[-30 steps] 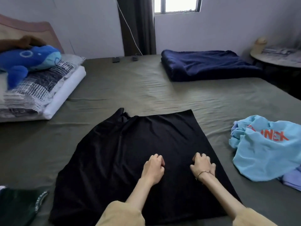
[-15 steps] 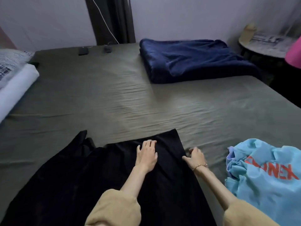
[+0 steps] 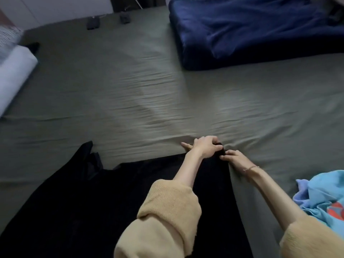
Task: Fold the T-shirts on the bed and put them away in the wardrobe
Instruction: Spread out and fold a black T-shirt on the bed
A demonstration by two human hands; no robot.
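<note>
**Both my hands at the far corner of the black shirt**

Half a second ago my left hand (image 3: 203, 148) lay flat, fingers straight, on the shirt's far hem, and my right hand (image 3: 235, 159) sat at the shirt's right edge. Now both have gone to the far right corner, at about 12 o'clock from my body, and my view has dropped lower over the bed (image 3: 130, 94). My left fingers are curled over the corner with the thumb stuck out to 9 o'clock; they have hold of the dark cloth. My right hand, just beside it at 4 o'clock, pinches the same edge with bent fingers, a thin bracelet (image 3: 251, 167) on its wrist.

The black T-shirt (image 3: 83, 202) lies spread flat on the olive sheet from 8 o'clock up to my hands. A bunched bit of it sticks up at 10 o'clock; its far hem runs straight to the corner I hold, and its right edge falls straight back towards me.

At 3 o'clock, well apart from the black one, the light blue T-shirt (image 3: 322, 194) lies crumpled, orange print showing. The navy blanket (image 3: 251, 28) lies folded at 1 o'clock.
</note>
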